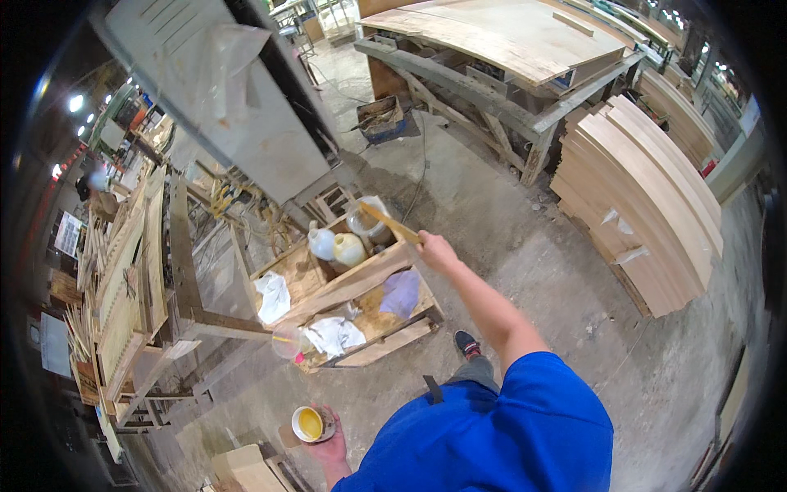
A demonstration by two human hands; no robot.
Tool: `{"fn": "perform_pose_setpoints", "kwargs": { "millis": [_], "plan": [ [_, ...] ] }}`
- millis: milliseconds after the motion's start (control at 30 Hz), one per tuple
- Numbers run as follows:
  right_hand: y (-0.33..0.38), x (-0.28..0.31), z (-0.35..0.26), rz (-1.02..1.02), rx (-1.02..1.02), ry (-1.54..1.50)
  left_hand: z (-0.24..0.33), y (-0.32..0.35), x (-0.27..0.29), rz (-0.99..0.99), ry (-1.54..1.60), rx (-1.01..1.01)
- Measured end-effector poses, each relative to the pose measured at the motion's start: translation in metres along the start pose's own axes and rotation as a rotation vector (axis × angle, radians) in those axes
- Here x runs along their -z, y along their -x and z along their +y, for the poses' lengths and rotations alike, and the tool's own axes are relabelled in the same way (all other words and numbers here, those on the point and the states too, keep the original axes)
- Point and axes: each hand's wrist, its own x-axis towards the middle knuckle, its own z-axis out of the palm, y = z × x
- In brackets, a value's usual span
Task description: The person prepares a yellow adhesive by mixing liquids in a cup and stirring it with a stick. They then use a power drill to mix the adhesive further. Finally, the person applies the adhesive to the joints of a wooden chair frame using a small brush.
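Small round cup near the bottom, full of yellow glue or paint, gripped by the left hand. Wooden crate in the middle, holding two pale jugs, a clear tub, white rags and a purple bag. Flat wooden stick, light brown, tip over the clear tub. Right hand closed around the stick's near end, reaching out above the crate. Stack of boards far right.
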Motion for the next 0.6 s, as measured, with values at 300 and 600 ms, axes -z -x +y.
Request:
{"fn": "perform_pose_setpoints", "kwargs": {
  "millis": [300,600],
  "plan": [
    [-0.038,0.02,0.041,-0.139,0.155,-0.008,-0.093,-0.042,-0.107,-0.215,0.12,0.14],
    [-0.081,0.06,0.041,-0.212,0.36,0.21,-0.147,-0.037,-0.121,-0.307,0.145,0.062]
  ]
}}
